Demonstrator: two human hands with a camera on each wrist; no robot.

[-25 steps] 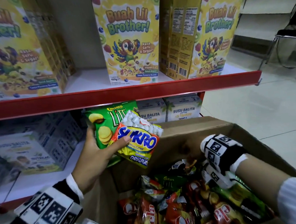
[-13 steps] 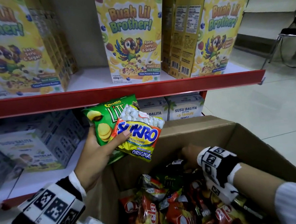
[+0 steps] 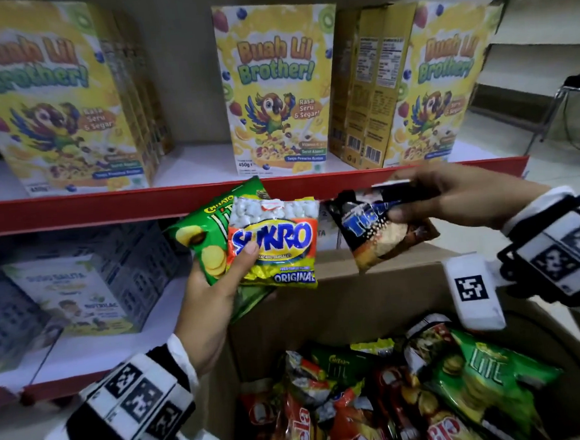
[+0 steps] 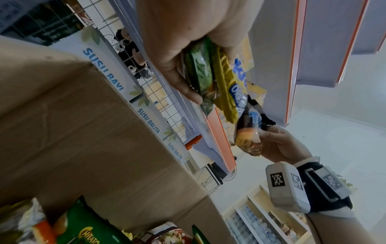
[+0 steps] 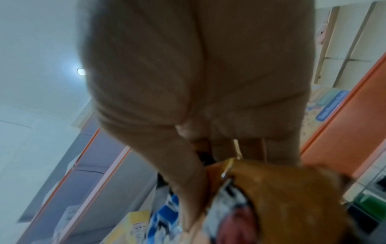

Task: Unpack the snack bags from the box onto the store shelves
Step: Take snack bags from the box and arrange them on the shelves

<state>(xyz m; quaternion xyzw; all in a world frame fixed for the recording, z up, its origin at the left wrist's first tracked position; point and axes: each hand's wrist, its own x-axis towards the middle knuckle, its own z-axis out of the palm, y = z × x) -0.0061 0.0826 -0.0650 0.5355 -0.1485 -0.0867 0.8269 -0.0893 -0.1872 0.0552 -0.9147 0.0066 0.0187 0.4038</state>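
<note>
Left hand (image 3: 212, 304) gripping two snack bags (image 3: 273, 245), right hand (image 3: 452, 198) gripping dark bag (image 3: 382, 230), cereal boxes (image 3: 276, 90) above

You face a store shelf (image 3: 109, 206) with a red front edge and a white deck, its back panel plain grey. Yellow cereal boxes (image 3: 278, 90) stand along it. On the lower shelf (image 3: 84, 344) below, pale milk cartons (image 3: 74, 296) sit toward the left. To your right lies a pale tiled floor (image 3: 550, 181), where a dark metal-legged chair (image 3: 579, 103) stands near empty white shelving (image 3: 543, 30). A round ceiling light (image 5: 81, 71) glows overhead.
</note>
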